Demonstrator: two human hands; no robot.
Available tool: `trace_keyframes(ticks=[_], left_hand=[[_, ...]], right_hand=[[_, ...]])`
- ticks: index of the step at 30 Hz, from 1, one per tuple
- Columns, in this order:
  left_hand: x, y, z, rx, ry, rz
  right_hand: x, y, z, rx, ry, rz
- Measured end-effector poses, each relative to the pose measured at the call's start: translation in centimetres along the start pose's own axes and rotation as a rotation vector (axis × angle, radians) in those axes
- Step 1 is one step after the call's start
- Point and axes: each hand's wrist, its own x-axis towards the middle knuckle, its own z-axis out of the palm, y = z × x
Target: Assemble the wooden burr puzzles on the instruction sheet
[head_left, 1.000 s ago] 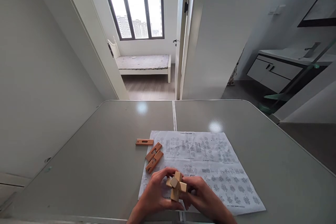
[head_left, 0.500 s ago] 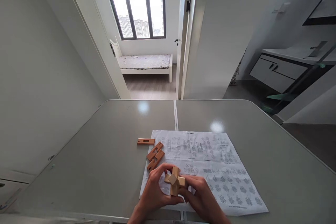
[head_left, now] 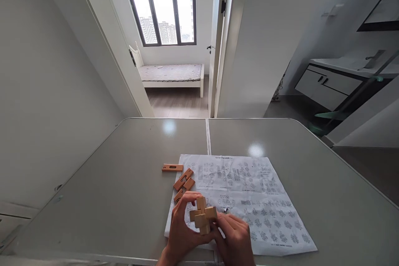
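Note:
A light-wood interlocking burr puzzle [head_left: 202,215], shaped like a cross with a block end facing me, is held just above the printed sheet. My left hand [head_left: 182,228] curves around its left side, with fingers at the top and the thumb underneath. On the right side, my right hand [head_left: 232,235] pinches the puzzle between thumb and fingers. Beyond my left hand lie two reddish-brown notched wooden pieces [head_left: 183,179] on the sheet's left edge, the nearer one partly hidden by my fingers. Another brown slotted piece [head_left: 172,168] sits farther back.
The creased instruction sheet [head_left: 258,199], printed with puzzle diagrams, lies under my hands on a grey folding table [head_left: 140,208]. A seam [head_left: 208,137] runs down the table's middle. Past the far edge are a doorway and a bed [head_left: 171,75].
Both hands have shifted slightly left with the puzzle and turned it, so its front block now faces me at another angle. The brown pieces stay on the table.

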Motion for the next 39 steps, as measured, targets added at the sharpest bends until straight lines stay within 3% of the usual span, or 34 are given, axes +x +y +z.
trace_keyframes(ticks=[5, 10, 15, 20, 28, 33, 39], left_hand=[[0.1, 1.0, -0.1, 0.011, 0.035, 0.053], [0.5, 1.7, -0.9, -0.122, -0.060, 0.077], [0.3, 1.7, -1.3, -0.300, -0.174, -0.113], [0.2, 1.9, -1.5, -0.444, -0.322, -0.373], [0.4, 1.8, -1.6, -0.626, -0.419, -0.482], [0.3, 1.7, -1.0, -0.690, -0.398, -0.609], [-0.2, 1.5, -0.4, -0.870, -0.299, -0.617]], right_hand=[[0.2, 0.0, -0.6, 0.036, -0.035, -0.012], [1.2, -0.2, -1.9, 0.407, -0.233, 0.149], [1.3, -0.1, -2.6, 0.578, -0.314, 0.289], [0.9, 0.4, -2.8, 0.536, -0.253, 0.359], [1.5, 0.5, -3.4, 0.289, -0.250, 0.144], [1.7, 0.0, -3.4, 0.254, -0.237, 0.091], [1.3, 0.3, -2.9, 0.255, -0.176, 0.145]])
